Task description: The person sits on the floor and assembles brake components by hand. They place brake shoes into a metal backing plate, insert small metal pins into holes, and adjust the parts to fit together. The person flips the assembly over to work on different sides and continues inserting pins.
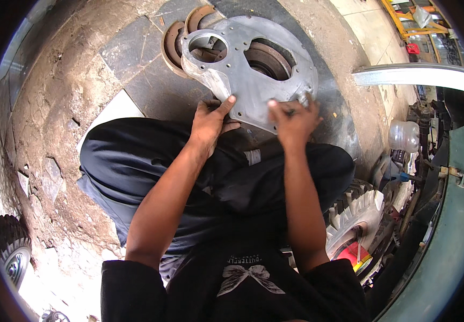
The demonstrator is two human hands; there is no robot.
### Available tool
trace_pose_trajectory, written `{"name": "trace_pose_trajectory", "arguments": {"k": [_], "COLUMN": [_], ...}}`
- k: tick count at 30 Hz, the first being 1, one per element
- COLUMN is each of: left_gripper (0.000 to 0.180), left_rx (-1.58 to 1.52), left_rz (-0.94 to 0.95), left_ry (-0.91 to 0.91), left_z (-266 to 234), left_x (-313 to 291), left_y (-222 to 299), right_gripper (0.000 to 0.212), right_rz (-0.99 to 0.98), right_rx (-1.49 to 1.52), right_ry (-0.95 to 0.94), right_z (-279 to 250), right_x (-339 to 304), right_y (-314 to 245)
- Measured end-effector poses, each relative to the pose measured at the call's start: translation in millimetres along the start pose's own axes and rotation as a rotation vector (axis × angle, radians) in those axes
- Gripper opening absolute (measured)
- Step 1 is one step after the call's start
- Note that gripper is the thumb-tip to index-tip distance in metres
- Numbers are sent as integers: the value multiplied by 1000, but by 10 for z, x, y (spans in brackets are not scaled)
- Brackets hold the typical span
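A flat grey metal plate (254,95) with a round hole, a larger angular opening and small bolt holes leans or lies in front of my crossed legs. My left hand (208,124) grips its near left edge, thumb on the face and fingers curled at the edge. Over the near right part of the plate is my right hand (295,121), bent at the fingers and blurred by motion. Something dark shows among those fingers, too smeared to name. Through the large opening a round, rusty metal part (267,60) is visible behind the plate.
Two curved brown brake shoes (173,47) lie beside the plate's far left side. To the right are a metal bar (414,75), a clear plastic jug (404,136), a chunky tyre (358,214) and a green panel (441,225). Another tyre (13,249) stands at the far left.
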State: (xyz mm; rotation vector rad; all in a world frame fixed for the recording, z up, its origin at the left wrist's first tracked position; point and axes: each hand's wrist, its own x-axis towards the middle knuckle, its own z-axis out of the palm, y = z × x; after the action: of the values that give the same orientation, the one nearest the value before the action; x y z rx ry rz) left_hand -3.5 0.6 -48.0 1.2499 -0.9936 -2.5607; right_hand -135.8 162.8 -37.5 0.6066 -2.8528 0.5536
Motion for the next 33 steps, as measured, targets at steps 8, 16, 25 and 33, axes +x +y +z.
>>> {"name": "trace_pose_trajectory", "arguments": {"k": [8,16,25,33], "left_gripper": [67,61,23,26], "left_rx": [-28,47,677,471], "left_rz": [60,134,796,539], "left_ry": [43,38,-40,-586], "left_z": [-14,-17,133,541], "left_x": [28,102,-217,-1011], "left_y": [-62,-99,19,-124], "right_gripper": [52,38,30,25], "right_rz": [-155,-211,445,444], "right_rx": [42,37,1350,1586], "right_ry": [39,108,-69,-169], "right_z": [207,54,-753,-1219], "right_x": [-171,-282,-490,-1081], "right_y": [-179,-492,-101,-148]}}
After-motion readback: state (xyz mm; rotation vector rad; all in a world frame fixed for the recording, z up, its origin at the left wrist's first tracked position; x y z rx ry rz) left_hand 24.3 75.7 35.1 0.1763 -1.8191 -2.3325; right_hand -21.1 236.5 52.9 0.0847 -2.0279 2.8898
